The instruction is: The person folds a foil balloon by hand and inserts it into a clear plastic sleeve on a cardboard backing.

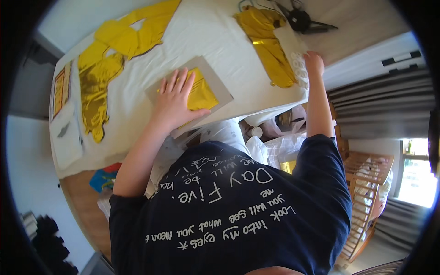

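My left hand (174,98) lies flat with fingers spread on a folded gold foil piece (204,94), pressing it onto a grey cardboard sheet (215,75) on the white-covered table (229,41). My right hand (314,62) reaches to the table's right edge. Its fingers rest on a white patterned piece (298,64) beside a crumpled gold foil balloon (270,46). Whether that hand grips the piece is hidden from here.
More gold foil balloons (101,68) lie across the table's left and far side. A black object with cables (300,20) sits at the top. A flat printed pack (61,89) is at the left edge. White bags (270,142) are under the table, and a wooden cot (366,183) is at the right.
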A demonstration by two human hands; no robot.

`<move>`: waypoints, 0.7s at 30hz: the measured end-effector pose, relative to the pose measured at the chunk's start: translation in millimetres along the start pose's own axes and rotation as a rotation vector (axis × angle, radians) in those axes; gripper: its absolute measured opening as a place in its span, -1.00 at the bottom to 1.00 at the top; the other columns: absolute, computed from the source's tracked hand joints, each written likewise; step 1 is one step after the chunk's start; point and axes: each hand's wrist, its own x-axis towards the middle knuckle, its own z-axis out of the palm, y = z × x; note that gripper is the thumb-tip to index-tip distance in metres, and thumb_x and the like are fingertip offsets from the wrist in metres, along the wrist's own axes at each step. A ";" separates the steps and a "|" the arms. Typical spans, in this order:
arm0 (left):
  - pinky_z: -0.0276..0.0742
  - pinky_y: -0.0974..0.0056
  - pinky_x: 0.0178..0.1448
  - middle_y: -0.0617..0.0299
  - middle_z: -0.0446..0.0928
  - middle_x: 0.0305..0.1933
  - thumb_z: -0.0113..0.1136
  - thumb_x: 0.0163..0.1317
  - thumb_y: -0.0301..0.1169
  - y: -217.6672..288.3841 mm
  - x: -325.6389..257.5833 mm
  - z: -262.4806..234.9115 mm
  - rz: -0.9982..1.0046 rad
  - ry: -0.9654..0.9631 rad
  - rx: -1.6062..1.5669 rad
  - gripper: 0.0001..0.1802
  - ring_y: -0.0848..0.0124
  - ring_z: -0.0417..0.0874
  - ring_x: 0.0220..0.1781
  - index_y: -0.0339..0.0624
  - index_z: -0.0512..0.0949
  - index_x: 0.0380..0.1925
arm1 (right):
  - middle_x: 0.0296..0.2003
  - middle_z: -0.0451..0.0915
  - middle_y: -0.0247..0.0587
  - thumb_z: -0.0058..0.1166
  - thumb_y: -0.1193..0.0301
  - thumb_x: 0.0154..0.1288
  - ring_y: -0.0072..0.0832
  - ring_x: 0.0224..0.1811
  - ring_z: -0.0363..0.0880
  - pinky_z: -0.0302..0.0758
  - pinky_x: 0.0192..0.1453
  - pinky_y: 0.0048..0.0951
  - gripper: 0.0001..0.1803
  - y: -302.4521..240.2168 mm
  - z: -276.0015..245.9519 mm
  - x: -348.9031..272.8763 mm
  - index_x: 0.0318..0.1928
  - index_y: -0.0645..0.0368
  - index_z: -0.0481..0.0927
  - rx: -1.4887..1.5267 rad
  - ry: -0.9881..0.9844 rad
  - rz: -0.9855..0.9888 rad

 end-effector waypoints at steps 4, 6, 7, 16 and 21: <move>-0.10 -0.26 0.72 -0.09 0.07 0.71 0.38 0.13 0.31 -3.9 -8.8 1.9 -0.002 0.128 -0.138 0.25 -0.03 0.05 0.73 -0.13 0.06 0.65 | 0.02 0.75 -0.07 0.05 0.09 0.45 -0.04 0.13 0.70 0.64 0.17 0.02 -0.62 -15.8 -1.3 13.1 0.03 -0.02 0.77 -0.147 -0.062 0.037; -0.03 -0.22 0.70 -0.11 0.14 0.67 0.34 0.20 0.28 -8.1 -15.7 -6.7 -0.011 0.245 -0.266 0.16 -0.03 0.12 0.71 -0.18 0.14 0.61 | -0.01 0.76 -0.09 0.02 0.07 0.46 -0.01 0.07 0.72 0.66 0.11 0.05 -0.64 -15.0 -1.9 15.2 -0.02 -0.06 0.77 -0.248 -0.135 0.076; 0.03 -0.19 0.69 -0.13 0.22 0.64 0.29 0.27 0.26 -9.5 -19.0 -16.6 -0.002 0.358 -0.394 0.08 -0.04 0.19 0.68 -0.23 0.21 0.58 | -0.01 0.76 -0.09 0.02 0.07 0.46 -0.01 0.07 0.72 0.66 0.11 0.05 -0.64 -17.1 -2.8 16.5 -0.02 -0.06 0.77 -0.240 -0.137 0.061; 0.52 0.34 -0.23 0.10 0.69 -0.11 0.18 0.50 0.09 10.1 -132.1 -156.6 0.695 0.147 -1.589 -0.45 0.38 0.68 -0.26 -0.24 0.65 0.03 | 0.00 0.77 -0.12 -0.01 0.00 0.49 0.03 0.05 0.73 0.65 0.08 0.01 -0.60 -28.6 -41.4 7.5 0.02 -0.16 0.80 -0.176 -0.070 0.174; 0.42 0.33 -0.17 0.28 0.73 -0.06 0.30 0.44 0.04 22.8 -169.5 -190.9 0.960 -0.066 -1.681 -0.59 0.43 0.74 -0.14 0.07 0.66 0.09 | -0.19 0.79 -0.19 0.18 0.12 0.49 -0.26 -0.15 0.76 0.65 -0.02 -0.23 -0.65 -80.3 -76.4 -29.8 0.15 -0.07 0.76 0.171 0.000 0.087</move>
